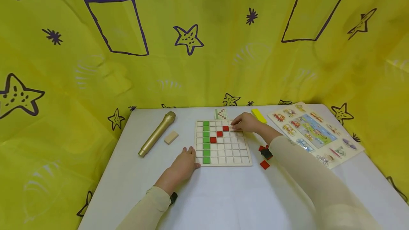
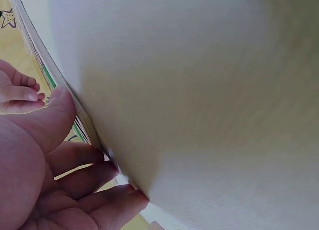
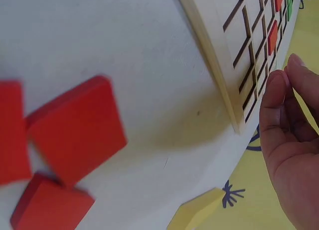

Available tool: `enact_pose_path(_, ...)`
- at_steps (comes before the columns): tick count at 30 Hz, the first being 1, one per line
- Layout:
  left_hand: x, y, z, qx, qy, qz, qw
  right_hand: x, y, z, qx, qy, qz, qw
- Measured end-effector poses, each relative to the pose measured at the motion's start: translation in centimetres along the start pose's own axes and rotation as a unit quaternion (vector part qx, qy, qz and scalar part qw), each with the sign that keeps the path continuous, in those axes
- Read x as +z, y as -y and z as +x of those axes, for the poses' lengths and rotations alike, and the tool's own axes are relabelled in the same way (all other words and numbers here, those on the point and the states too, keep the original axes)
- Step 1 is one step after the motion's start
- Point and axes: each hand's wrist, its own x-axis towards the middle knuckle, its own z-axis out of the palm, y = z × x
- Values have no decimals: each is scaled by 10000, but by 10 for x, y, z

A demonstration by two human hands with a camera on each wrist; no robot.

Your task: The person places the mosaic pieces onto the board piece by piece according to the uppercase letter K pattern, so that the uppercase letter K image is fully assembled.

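Note:
A wooden grid board (image 1: 220, 146) lies on the table, with a column of green tiles (image 1: 206, 146) near its left side and three red tiles (image 1: 219, 134) stepping diagonally up to the right. My left hand (image 1: 183, 164) holds the board's lower left edge, thumb at the top face and fingers along the side (image 2: 82, 165). At the board's upper right, my right hand (image 1: 244, 122) has its thumb and fingertips drawn together over the grid (image 3: 294, 105); I cannot tell whether a tile is between them. Behind the board stands a small pattern card (image 1: 220, 113) with a similar green and red design.
Loose red tiles (image 3: 82, 128) lie right of the board, partly under the right forearm. A yellow block (image 1: 259, 115) is at the back. Picture puzzle boards (image 1: 343, 139) lie far right. Left of the board are a wooden block (image 1: 171, 137) and a gold microphone (image 1: 156, 135).

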Motion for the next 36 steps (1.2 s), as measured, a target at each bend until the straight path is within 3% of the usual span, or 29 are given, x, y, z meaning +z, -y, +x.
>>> enact_pose_path(18, -4, -2, -4, 36, 63, 44, 10000, -32, -46, -48, 218, -105, 265, 9994)
enact_pose_path(36, 0, -1, 0, 115, -5, 146, 9998, -34, -70, -87, 457, -1, 401, 9982)
